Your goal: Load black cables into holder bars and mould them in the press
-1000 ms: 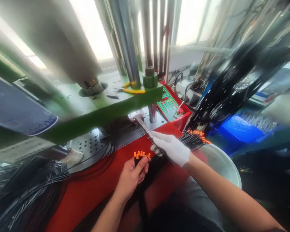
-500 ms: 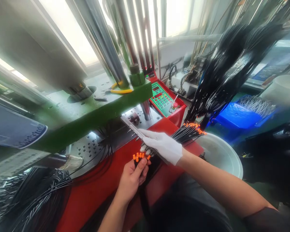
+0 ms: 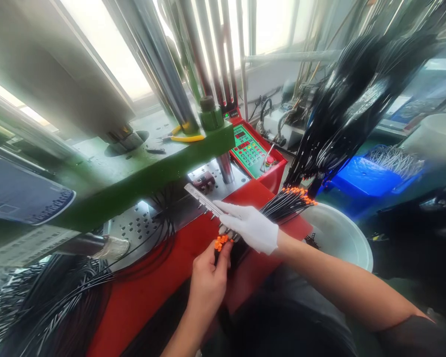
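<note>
Left hand (image 3: 208, 280): fingers pinched below orange tips (image 3: 220, 242), eight o'clock of gloved right hand (image 3: 251, 229); its fingers curl round metal bar (image 3: 200, 197). Seemingly partway: bar's far pegs (image 3: 208, 211) show no orange.

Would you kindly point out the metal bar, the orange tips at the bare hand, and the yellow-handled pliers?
Metal bar (image 3: 202, 199): head view, on its exposed flat face.
Orange tips (image 3: 220, 242): head view, middle of the cluster.
Yellow-handled pliers (image 3: 188, 139): head view, on the nearer handle.
</note>
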`<state>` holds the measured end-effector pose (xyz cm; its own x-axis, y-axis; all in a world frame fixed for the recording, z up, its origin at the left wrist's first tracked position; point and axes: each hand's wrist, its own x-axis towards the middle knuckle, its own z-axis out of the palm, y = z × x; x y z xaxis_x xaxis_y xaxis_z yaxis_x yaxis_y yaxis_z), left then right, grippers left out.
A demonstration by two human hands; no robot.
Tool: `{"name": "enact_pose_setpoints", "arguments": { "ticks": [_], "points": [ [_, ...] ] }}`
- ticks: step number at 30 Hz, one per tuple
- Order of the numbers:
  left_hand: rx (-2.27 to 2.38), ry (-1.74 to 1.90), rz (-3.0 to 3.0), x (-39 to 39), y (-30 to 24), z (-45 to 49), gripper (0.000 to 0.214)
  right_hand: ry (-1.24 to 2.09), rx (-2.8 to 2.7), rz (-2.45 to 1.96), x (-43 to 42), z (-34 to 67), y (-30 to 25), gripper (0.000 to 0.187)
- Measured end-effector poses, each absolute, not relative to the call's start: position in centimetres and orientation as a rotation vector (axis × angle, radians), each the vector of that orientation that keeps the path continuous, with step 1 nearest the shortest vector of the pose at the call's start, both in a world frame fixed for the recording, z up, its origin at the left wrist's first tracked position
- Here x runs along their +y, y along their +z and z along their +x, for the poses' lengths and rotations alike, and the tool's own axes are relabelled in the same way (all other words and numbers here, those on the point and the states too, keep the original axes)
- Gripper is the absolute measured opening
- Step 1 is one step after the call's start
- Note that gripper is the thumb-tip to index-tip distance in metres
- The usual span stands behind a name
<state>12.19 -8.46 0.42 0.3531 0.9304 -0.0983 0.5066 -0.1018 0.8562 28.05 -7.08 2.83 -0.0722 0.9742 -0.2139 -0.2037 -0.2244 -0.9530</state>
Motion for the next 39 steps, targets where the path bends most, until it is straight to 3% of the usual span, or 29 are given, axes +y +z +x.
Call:
{"name": "enact_pose_setpoints", "arguments": {
  "ticks": [11,28,35,39],
  "points": [
    [1.04,0.814,1.064,-8.0,1.3,11.8,0.028,1.516,-1.057,-1.068,-7.2,28.5,3.0,0.046],
    [1.121,0.714,1.296,-8.0,0.6,10.7,0.028,1.549,-1.127,-1.086,-7.5,28.3,3.8,0.047],
    [1.261,0.717,1.721,-8.5,1.3,11.5,0.018,1.401,-1.302,-1.183,-7.6,28.0,3.7,0.047],
    [1.22,0.702,1.637,-8.4,1.3,11.4,0.023,1.499,-1.211,-1.134,-7.9,28.3,3.2,0.046]
  ]
}}
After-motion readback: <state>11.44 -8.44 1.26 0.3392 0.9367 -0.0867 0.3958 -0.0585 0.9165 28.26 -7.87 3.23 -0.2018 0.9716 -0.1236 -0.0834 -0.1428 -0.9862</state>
